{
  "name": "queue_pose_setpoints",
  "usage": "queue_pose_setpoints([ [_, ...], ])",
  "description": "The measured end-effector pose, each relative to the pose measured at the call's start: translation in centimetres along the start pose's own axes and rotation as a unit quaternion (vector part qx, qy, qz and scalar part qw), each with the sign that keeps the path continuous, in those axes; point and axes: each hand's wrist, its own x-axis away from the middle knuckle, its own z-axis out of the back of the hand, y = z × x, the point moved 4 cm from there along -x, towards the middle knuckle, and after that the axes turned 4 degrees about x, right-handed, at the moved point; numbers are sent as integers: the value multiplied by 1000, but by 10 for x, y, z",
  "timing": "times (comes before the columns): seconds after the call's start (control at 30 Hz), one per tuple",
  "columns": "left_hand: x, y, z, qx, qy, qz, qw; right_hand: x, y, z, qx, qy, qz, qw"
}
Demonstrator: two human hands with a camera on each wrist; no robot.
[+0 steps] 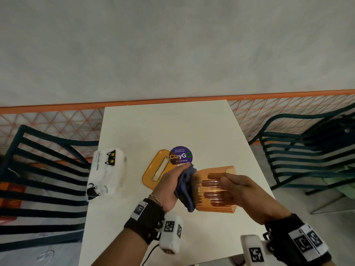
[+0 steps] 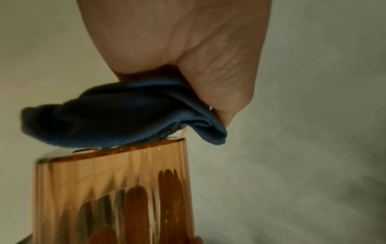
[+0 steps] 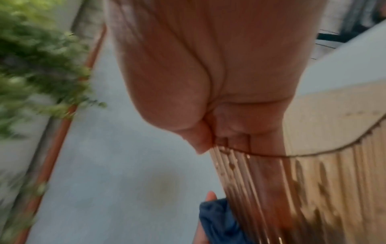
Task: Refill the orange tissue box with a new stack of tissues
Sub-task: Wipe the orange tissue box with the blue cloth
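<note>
The right hand holds the orange tissue box up over the white desk, w/ fingers inside it & thumb outside, clamped on one wall. You can see the fingers as dark shapes thru the see-thru ribbed side. The box is tipped on its side, & its open end faces right, toward the right hand.

The left hand is curled tight round a bunched blue cloth & presses it on the left end of the box. In the left wrist view the cloth sits right on the flat orange end, touching it. In the right wrist view the box wall fills the lower right, w/ a bit of blue cloth at the bottom.

The orange lid w/ its long slot lies flat on the desk, just behind the left hand. A round purple "ClayGo" sticker is by the lid's far corner; can't tell if it lies over or under the lid. The new tissue pack, white w/ black cats, lies at the left edge of the desk, apart from the box. Dark slat chairs stand on both sides of the desk.
</note>
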Motion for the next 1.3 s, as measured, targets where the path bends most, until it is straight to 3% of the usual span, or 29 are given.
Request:
queue_pose_setpoints([
  [0.07,3,11,-6,-44,27,-65,997,-5,5,-2,-79,22,-23,996],
  [0.13,13,26,-16,-156,60,-171,971,-9,7,-9,-150,18,-29,988],
  [0.2,24,35,-30,-331,68,-293,895,-13,6,-17,-185,10,-7,983],
  [0.3,37,26,-55,-528,10,-440,726,-21,-1,-20,-204,28,27,978],
  [0.37,39,10,-57,-564,-42,-468,679,-26,-2,-18,-217,47,38,974],
  [0.43,39,2,-45,-570,-79,-472,668,-29,0,-17,-233,52,35,971],
  [0.5,34,10,-30,-563,-67,-460,683,-29,3,-20,-241,44,26,969],
  [0.57,20,26,-20,-529,16,-425,735,-31,4,-25,-238,32,24,970],
  [0.6,15,30,-22,-516,58,-415,747,-33,3,-27,-235,33,27,971],
  [0.67,17,24,-40,-540,73,-432,719,-35,-1,-25,-239,52,39,969],
  [0.73,27,2,-56,-572,-3,-464,676,-37,-4,-16,-245,79,51,965],
  [0.8,33,-7,-47,-581,-59,-472,661,-35,-3,-9,-248,86,52,963],
  [0.83,30,-3,-38,-577,-55,-463,670,-33,-2,-8,-249,82,53,964],
  [0.93,15,20,-23,-516,43,-419,746,-32,0,-9,-244,77,43,966],
  [0.97,15,21,-29,-519,62,-421,741,-33,-2,-11,-248,76,43,965],
  [1.07,28,1,-60,-584,-13,-474,659,-33,-6,-9,-264,87,52,959],
  [1.1,31,-4,-62,-590,-40,-481,648,-31,-6,-7,-256,91,50,961],
  [1.17,30,4,-53,-592,-25,-481,646,-27,-6,-6,-242,81,47,966],
  [1.2,29,14,-48,-572,8,-466,674,-25,-6,-5,-239,77,44,967],
  [1.3,22,41,-26,-415,97,-307,851,-22,-5,-2,-241,78,21,967],
])
